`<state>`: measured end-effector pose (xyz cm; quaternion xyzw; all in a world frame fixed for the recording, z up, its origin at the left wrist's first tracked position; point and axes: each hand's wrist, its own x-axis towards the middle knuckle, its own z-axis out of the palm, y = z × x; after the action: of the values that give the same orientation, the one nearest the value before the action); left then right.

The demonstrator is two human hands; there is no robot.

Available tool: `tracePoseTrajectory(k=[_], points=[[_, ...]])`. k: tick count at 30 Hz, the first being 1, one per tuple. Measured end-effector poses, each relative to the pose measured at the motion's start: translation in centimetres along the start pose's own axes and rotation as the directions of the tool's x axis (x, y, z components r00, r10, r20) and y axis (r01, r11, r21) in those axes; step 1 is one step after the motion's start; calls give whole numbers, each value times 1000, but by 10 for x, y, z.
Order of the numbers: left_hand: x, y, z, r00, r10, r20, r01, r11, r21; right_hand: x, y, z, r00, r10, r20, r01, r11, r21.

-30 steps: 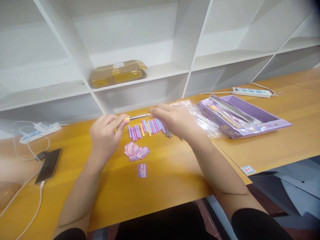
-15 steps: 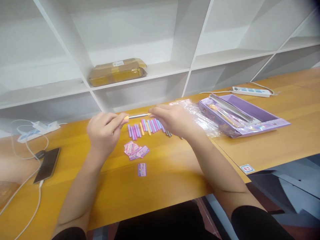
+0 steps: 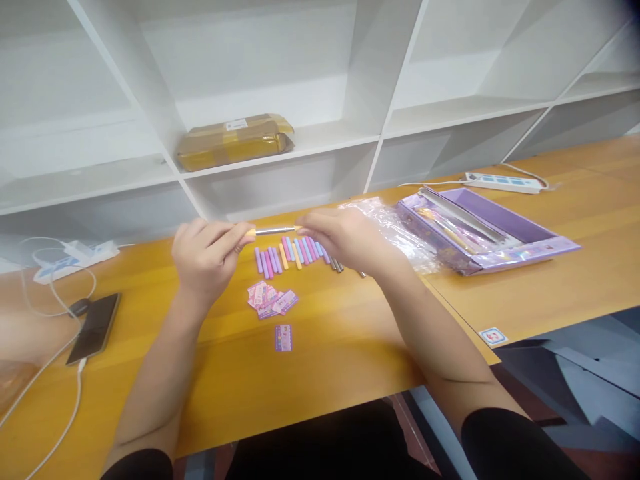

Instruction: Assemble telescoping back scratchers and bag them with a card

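Note:
Between my two hands a thin silvery metal rod with yellow ends (image 3: 275, 231) is held level above the table. My left hand (image 3: 207, 250) pinches its left yellow end, and my right hand (image 3: 345, 237) has fingers closed on the right end, which they partly hide. Below the rod lies a row of small pastel sticks (image 3: 271, 263) in purple, pink, blue and yellow. A few short metal pieces (image 3: 337, 265) lie under my right wrist. Nearer me is a loose pile of small pink printed cards (image 3: 270, 300), with a single purple-pink card (image 3: 283, 338) apart from it.
An open purple box (image 3: 505, 257) holding packaged items stands at the right, beside crumpled clear plastic wrapping (image 3: 395, 233). At the left lie a phone (image 3: 95, 329) on a cable and a power strip (image 3: 77, 260). Another power strip (image 3: 505, 183) sits behind the box. White shelves hold a taped parcel (image 3: 235, 142).
Almost nothing differs. Both hands keep hold of the rod, and my left hand is very slightly higher; the view has shifted a little.

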<state>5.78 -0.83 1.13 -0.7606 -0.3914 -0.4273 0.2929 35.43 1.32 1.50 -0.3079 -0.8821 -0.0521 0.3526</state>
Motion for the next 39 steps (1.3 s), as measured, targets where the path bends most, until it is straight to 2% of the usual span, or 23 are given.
tracePoseTrajectory(k=[8, 19, 24, 30, 34, 39], points=[[-3, -8, 7, 999, 48, -25, -45, 995, 84, 0, 9, 4, 1000, -12, -23, 10, 994, -113], [-7, -22, 14, 999, 31, 21, -33, 997, 64, 1, 21, 18, 995, -56, -79, 39, 978, -204], [-13, -43, 23, 997, 71, 7, -71, 994, 80, 0, 35, 22, 997, -35, -64, 21, 978, -207], [-18, -68, 28, 999, 4, 33, -8, 995, 100, -3, 58, 25, 995, 37, -91, -52, 984, -168], [-18, -71, 27, 998, -3, 67, -4, 993, 114, -5, 67, 28, 996, 45, -83, -56, 989, -137], [-15, -83, 14, 998, -33, 46, 29, 996, 90, -7, 74, 23, 993, 53, -110, -71, 983, -168]])
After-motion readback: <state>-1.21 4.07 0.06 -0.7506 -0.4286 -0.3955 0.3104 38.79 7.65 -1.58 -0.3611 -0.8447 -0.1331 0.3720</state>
